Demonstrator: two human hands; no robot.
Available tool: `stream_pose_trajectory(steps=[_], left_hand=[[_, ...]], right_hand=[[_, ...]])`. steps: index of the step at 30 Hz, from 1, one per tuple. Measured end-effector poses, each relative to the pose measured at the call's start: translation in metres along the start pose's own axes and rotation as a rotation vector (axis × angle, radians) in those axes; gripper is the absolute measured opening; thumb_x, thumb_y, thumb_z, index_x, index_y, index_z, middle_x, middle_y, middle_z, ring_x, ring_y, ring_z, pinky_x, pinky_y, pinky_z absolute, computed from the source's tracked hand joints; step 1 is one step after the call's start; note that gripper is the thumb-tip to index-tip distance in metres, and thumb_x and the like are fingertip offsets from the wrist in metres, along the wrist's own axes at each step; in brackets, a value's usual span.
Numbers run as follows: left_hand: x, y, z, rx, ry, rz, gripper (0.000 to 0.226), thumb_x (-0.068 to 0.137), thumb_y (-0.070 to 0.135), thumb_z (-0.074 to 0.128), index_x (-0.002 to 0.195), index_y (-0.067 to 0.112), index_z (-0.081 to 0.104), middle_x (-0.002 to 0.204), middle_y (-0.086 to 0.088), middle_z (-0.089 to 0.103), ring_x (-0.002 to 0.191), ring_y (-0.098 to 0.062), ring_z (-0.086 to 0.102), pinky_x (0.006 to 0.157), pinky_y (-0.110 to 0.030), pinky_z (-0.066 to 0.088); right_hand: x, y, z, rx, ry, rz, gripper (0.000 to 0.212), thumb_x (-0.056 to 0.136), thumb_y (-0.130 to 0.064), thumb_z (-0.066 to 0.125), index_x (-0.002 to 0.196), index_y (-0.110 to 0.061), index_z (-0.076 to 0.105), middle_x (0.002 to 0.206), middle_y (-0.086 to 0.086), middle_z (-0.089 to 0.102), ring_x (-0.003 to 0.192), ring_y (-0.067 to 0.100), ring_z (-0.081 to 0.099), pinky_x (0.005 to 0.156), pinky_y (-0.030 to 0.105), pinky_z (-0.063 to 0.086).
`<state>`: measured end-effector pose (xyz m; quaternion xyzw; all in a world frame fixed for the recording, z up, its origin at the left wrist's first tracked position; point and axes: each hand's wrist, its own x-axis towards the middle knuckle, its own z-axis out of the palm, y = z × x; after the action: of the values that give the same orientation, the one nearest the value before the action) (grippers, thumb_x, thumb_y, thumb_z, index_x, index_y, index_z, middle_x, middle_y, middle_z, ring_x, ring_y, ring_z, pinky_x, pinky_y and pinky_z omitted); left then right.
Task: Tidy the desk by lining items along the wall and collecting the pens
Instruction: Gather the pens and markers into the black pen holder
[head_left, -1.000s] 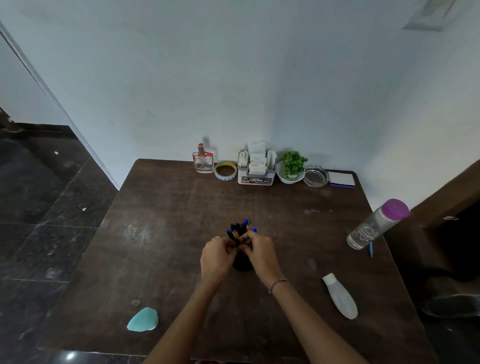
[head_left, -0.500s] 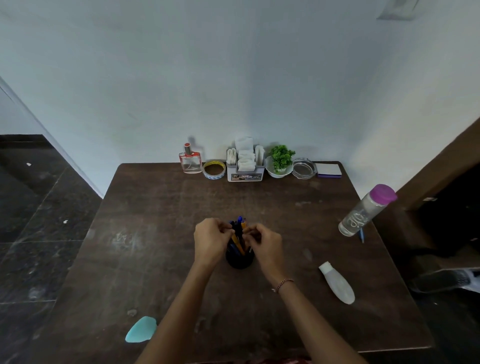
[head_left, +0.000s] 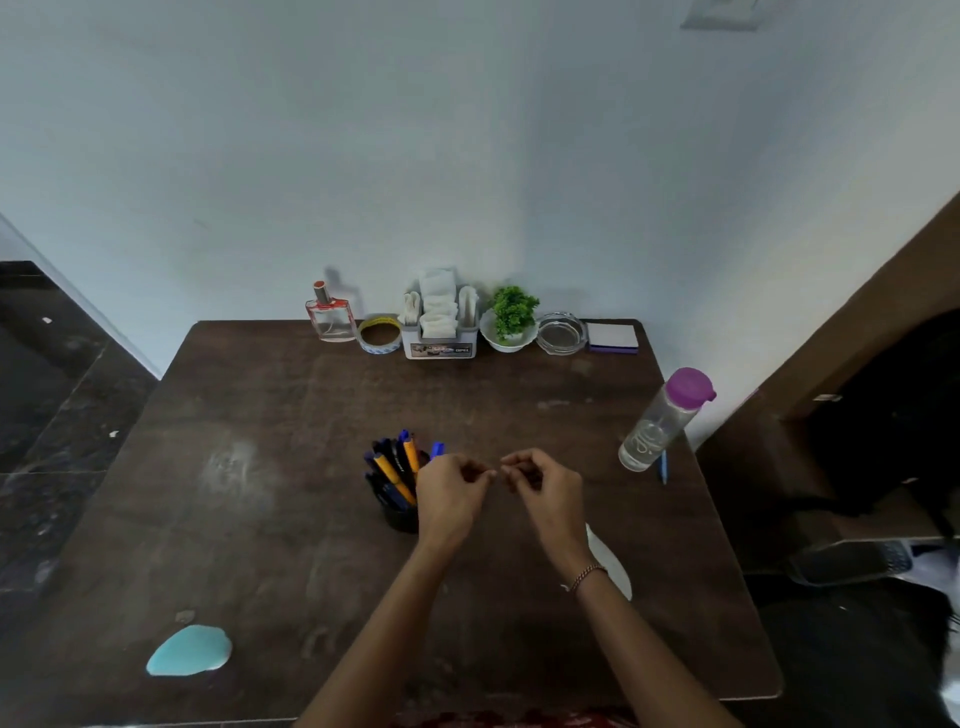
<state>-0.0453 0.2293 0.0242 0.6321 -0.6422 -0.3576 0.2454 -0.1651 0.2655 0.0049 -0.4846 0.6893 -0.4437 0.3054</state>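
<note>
Dark tiled floor (head_left: 57, 415) lies at the left. A scuffed brown bench (head_left: 249, 405) stands against a pale wall (head_left: 467, 156), and a brown cupboard (head_left: 857, 322) is at the right.

On the near left of the bench lies a flat turquoise piece (head_left: 189, 650). Along the wall runs a row: a perfume bottle (head_left: 330, 314), a tape roll (head_left: 380, 333), a box (head_left: 440, 335) stuffed with white packets, a white bowl (head_left: 506, 340) holding a green plant (head_left: 513, 309), a glass ashtray (head_left: 561, 332) and a notepad (head_left: 613, 338).

At mid-bench a black cup (head_left: 400, 517) stands upright with the pens (head_left: 397, 467) in it, blue and yellow, leaning left and far. At the right edge a clear bottle (head_left: 660, 421) with a purple cap stands, and one blue pen (head_left: 663, 466) lies just beside its base, outside the cup. A white bottle (head_left: 615, 566) lies near right, partly hidden by the right forearm.

The left grip (head_left: 452, 493) is just right of the cup, covering part of its rim. The right grip (head_left: 545, 488) is beside it, and their fingertips almost meet. Both have their fingers curled in narrow, with nothing seen held.

Half a second ago both grips were at the pens in the cup. Now they have come off to its right, and the cup stands where it was
</note>
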Motion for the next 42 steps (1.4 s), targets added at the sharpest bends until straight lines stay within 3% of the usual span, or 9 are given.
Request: stream_pose_trajectory(steps=[3,10,15,19,25,28,35,39,42], left_hand=[[-0.01,0.015,0.034,-0.068,-0.085,-0.02,0.012,0.085,0.018,0.067,0.094,0.014,0.074,0.085,0.003,0.073,0.079,-0.005,0.066,0.081,-0.026,0.055],[-0.015,0.047,0.122,-0.31,-0.25,-0.177,0.017,0.09,0.013,0.058,0.099,0.012,0.073,0.091,0.002,0.073,0.085,-0.007,0.068,0.082,-0.023,0.054],[-0.012,0.072,0.18,-0.526,-0.384,-0.382,0.023,0.092,0.004,0.05,0.107,0.002,0.068,0.079,0.0,0.067,0.078,-0.012,0.064,0.082,-0.029,0.052],[-0.005,0.089,0.211,-0.565,-0.481,-0.504,0.027,0.094,0.008,0.048,0.116,0.009,0.063,0.077,0.003,0.06,0.073,-0.006,0.055,0.074,-0.024,0.048],[0.0,0.103,0.24,-0.605,-0.581,-0.478,0.027,0.095,0.009,0.045,0.117,0.008,0.061,0.088,0.001,0.065,0.08,-0.009,0.061,0.067,-0.015,0.046],[0.0,0.106,0.252,-0.567,-0.588,-0.469,0.032,0.097,0.012,0.044,0.126,0.01,0.056,0.115,-0.011,0.065,0.106,-0.024,0.062,0.075,-0.019,0.045],[0.01,0.107,0.263,-0.506,-0.518,-0.444,0.034,0.097,0.012,0.042,0.129,0.015,0.055,0.119,-0.005,0.061,0.1,-0.014,0.057,0.088,-0.026,0.048],[0.014,0.107,0.265,-0.499,-0.483,-0.451,0.031,0.097,0.012,0.044,0.123,0.013,0.059,0.108,-0.001,0.061,0.091,-0.009,0.057,0.078,-0.02,0.049],[0.014,0.104,0.267,-0.475,-0.453,-0.454,0.031,0.096,0.012,0.047,0.124,0.012,0.059,0.118,-0.004,0.063,0.102,-0.014,0.06,0.091,-0.028,0.05]], right_hand=[[-0.003,0.019,-0.025,0.04,-0.001,0.047,0.01,0.088,-0.014,0.063,0.089,-0.023,0.067,0.079,-0.008,0.07,0.076,0.003,0.067,0.07,0.019,0.054],[-0.003,0.065,-0.098,-0.054,0.1,0.195,0.01,0.092,-0.023,0.057,0.095,-0.024,0.066,0.085,-0.012,0.065,0.08,-0.002,0.061,0.062,0.009,0.045],[0.02,0.11,-0.145,-0.123,0.235,0.329,0.015,0.091,-0.018,0.057,0.102,-0.013,0.066,0.098,0.001,0.066,0.092,0.011,0.057,0.073,0.019,0.04],[0.045,0.135,-0.164,-0.135,0.246,0.42,0.023,0.091,-0.007,0.056,0.112,-0.007,0.065,0.111,0.01,0.066,0.094,0.012,0.056,0.081,0.023,0.043],[0.068,0.158,-0.165,-0.175,0.157,0.508,0.029,0.091,-0.007,0.055,0.119,-0.003,0.061,0.12,0.013,0.063,0.112,0.024,0.058,0.084,0.021,0.038],[0.072,0.164,-0.161,-0.159,0.134,0.537,0.029,0.09,-0.007,0.056,0.119,-0.002,0.061,0.119,0.014,0.063,0.112,0.024,0.058,0.084,0.021,0.038],[0.081,0.165,-0.158,-0.14,0.168,0.534,0.028,0.089,-0.006,0.058,0.116,-0.002,0.06,0.115,0.015,0.064,0.108,0.024,0.06,0.082,0.021,0.04],[0.083,0.168,-0.159,-0.122,0.183,0.546,0.026,0.086,-0.004,0.062,0.112,-0.001,0.063,0.112,0.015,0.066,0.103,0.023,0.062,0.079,0.021,0.042],[0.079,0.172,-0.162,-0.058,0.187,0.573,0.026,0.083,-0.003,0.064,0.109,-0.001,0.065,0.109,0.016,0.067,0.098,0.022,0.063,0.078,0.022,0.047]])
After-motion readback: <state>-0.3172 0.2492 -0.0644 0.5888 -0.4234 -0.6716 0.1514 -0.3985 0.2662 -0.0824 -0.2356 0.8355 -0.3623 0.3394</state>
